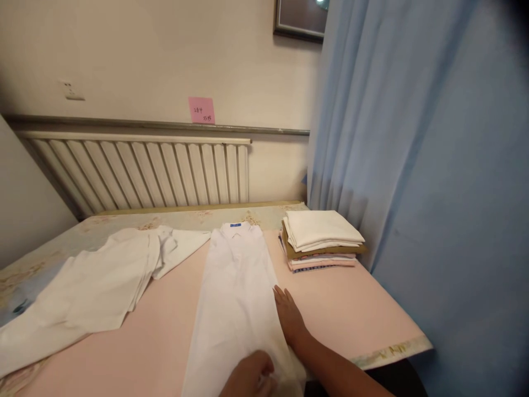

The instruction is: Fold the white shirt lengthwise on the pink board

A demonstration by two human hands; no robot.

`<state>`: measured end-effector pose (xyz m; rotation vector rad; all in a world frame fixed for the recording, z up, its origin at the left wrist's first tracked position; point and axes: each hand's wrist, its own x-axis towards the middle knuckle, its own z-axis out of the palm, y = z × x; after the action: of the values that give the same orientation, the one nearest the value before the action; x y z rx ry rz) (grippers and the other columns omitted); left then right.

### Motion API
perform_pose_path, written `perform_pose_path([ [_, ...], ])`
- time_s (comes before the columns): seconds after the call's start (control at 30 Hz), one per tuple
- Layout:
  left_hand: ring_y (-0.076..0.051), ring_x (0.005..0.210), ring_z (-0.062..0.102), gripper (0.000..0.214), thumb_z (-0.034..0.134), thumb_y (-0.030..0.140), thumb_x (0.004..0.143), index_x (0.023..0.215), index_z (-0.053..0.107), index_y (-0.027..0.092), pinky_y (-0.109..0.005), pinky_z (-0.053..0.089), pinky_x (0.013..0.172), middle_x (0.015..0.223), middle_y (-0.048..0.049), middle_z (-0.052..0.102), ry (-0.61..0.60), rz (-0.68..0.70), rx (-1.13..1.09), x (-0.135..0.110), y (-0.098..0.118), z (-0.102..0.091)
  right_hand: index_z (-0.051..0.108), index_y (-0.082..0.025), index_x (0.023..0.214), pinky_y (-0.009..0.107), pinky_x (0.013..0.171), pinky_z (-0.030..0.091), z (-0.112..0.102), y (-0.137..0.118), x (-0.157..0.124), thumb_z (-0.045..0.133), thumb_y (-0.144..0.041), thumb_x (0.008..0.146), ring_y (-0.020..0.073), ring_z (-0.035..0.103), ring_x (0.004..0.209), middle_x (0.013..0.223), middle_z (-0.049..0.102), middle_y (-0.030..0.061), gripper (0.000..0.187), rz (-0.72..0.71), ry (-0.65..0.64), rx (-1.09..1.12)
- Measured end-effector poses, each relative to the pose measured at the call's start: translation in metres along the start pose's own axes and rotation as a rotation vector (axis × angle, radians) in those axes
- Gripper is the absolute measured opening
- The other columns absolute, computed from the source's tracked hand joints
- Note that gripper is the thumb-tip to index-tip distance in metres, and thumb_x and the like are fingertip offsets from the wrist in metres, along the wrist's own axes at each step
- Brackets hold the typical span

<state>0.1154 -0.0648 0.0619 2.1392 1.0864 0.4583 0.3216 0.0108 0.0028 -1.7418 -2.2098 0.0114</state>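
Observation:
A white shirt (237,286) lies in a long narrow fold down the middle of the bed, its collar and blue label at the far end. At its near end, my left hand (250,375) is closed, with white cloth showing at its curled fingers; the lower frame edge cuts the hand off. My right hand (290,315) rests flat along the shirt's right edge, fingers stretched out and pointing away from me.
Left of the shirt, a second white garment (95,286) is spread out with creases. Folded clothes (324,237) are stacked at the back right. A pink sheet (165,331) covers the bed. Behind stands a radiator (152,171); a blue curtain (413,165) hangs on the right.

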Motion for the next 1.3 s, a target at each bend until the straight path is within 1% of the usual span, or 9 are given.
perform_pose_path([
  [0.1, -0.020, 0.104, 0.061, 0.027, 0.044, 0.033, 0.089, 0.109, 0.060, 0.024, -0.035, 0.049, 0.093, 0.112, -0.0061, 0.067, 0.259, 0.006, 0.090, 0.010, -0.024, -0.003, 0.033, -0.018, 0.147, 0.046, 0.117, 0.016, -0.001, 0.000, 0.000, 0.043, -0.026, 0.092, 0.0247, 0.029, 0.140, 0.146, 0.042, 0.0110, 0.056, -0.004, 0.005, 0.004],
  [0.17, -0.024, 0.119, 0.055, 0.037, 0.042, 0.036, 0.090, 0.118, 0.059, 0.020, -0.043, 0.043, 0.103, 0.126, -0.0109, 0.061, 0.387, 0.018, 0.228, 0.019, -0.047, -0.001, 0.034, -0.019, 0.146, 0.046, 0.117, 0.016, -0.001, 0.000, -0.001, 0.044, -0.026, 0.092, 0.0248, 0.029, 0.140, 0.147, 0.041, 0.0105, 0.056, -0.013, 0.012, 0.008],
  [0.33, -0.028, 0.135, 0.039, 0.045, 0.045, 0.032, 0.088, 0.130, 0.054, 0.018, -0.048, 0.039, 0.107, 0.143, -0.0102, 0.048, 0.365, 0.002, 0.531, 0.027, -0.090, 0.018, 0.037, -0.017, 0.145, 0.048, 0.115, 0.022, -0.002, -0.002, -0.004, 0.043, -0.024, 0.092, 0.0253, 0.034, 0.137, 0.144, 0.045, 0.0117, 0.054, -0.009, 0.068, 0.036],
  [0.47, -0.025, 0.138, 0.034, 0.045, 0.040, 0.032, 0.091, 0.133, 0.052, 0.022, -0.047, 0.032, 0.112, 0.145, -0.0059, 0.045, 0.343, -0.016, 0.570, 0.024, -0.097, 0.027, 0.040, -0.020, 0.143, 0.047, 0.114, 0.026, -0.003, -0.002, -0.006, 0.043, -0.023, 0.091, 0.0263, 0.038, 0.135, 0.142, 0.048, 0.0094, 0.052, -0.013, 0.113, 0.057],
  [0.6, -0.025, 0.134, 0.041, 0.046, 0.041, 0.036, 0.091, 0.132, 0.052, 0.018, -0.045, 0.035, 0.110, 0.143, -0.0095, 0.048, 0.411, -0.050, 0.468, 0.031, -0.103, 0.025, 0.042, -0.021, 0.143, 0.048, 0.113, 0.026, -0.004, -0.002, -0.005, 0.045, -0.022, 0.089, 0.0274, 0.039, 0.134, 0.141, 0.049, 0.0078, 0.053, -0.010, 0.108, 0.078],
  [0.73, -0.024, 0.131, 0.045, 0.051, 0.037, 0.038, 0.092, 0.132, 0.050, 0.011, -0.040, 0.036, 0.110, 0.141, -0.0137, 0.050, 0.482, -0.169, 0.344, 0.054, -0.109, 0.006, 0.041, -0.022, 0.143, 0.048, 0.114, 0.025, -0.002, -0.002, -0.004, 0.045, -0.018, 0.088, 0.0275, 0.039, 0.134, 0.142, 0.048, 0.0073, 0.055, -0.005, 0.112, 0.108],
  [0.93, -0.024, 0.127, 0.047, 0.046, 0.036, 0.034, 0.091, 0.127, 0.052, 0.011, -0.038, 0.035, 0.107, 0.134, -0.0126, 0.055, 0.455, -0.355, 0.284, 0.101, -0.101, -0.037, 0.040, -0.020, 0.143, 0.047, 0.114, 0.024, 0.000, -0.002, -0.003, 0.043, -0.017, 0.089, 0.0250, 0.039, 0.134, 0.141, 0.050, 0.0087, 0.055, 0.012, 0.131, 0.115],
  [1.2, -0.022, 0.098, 0.060, 0.032, 0.032, 0.034, 0.093, 0.097, 0.060, 0.018, -0.032, 0.043, 0.082, 0.102, -0.0094, 0.067, 0.425, -0.456, 0.236, 0.158, -0.100, -0.067, 0.042, -0.020, 0.142, 0.047, 0.115, 0.024, -0.006, -0.006, 0.001, 0.045, -0.016, 0.087, 0.0261, 0.040, 0.134, 0.140, 0.050, 0.0098, 0.056, 0.044, 0.100, 0.123],
  [1.3, -0.021, 0.090, 0.061, 0.024, 0.040, 0.032, 0.091, 0.090, 0.060, 0.018, -0.032, 0.044, 0.076, 0.093, -0.0070, 0.067, 0.373, -0.519, 0.199, 0.175, -0.104, -0.074, 0.039, -0.021, 0.144, 0.047, 0.115, 0.023, -0.003, -0.004, 0.001, 0.046, -0.016, 0.087, 0.0255, 0.038, 0.135, 0.142, 0.048, 0.0096, 0.057, 0.054, 0.108, 0.122],
])
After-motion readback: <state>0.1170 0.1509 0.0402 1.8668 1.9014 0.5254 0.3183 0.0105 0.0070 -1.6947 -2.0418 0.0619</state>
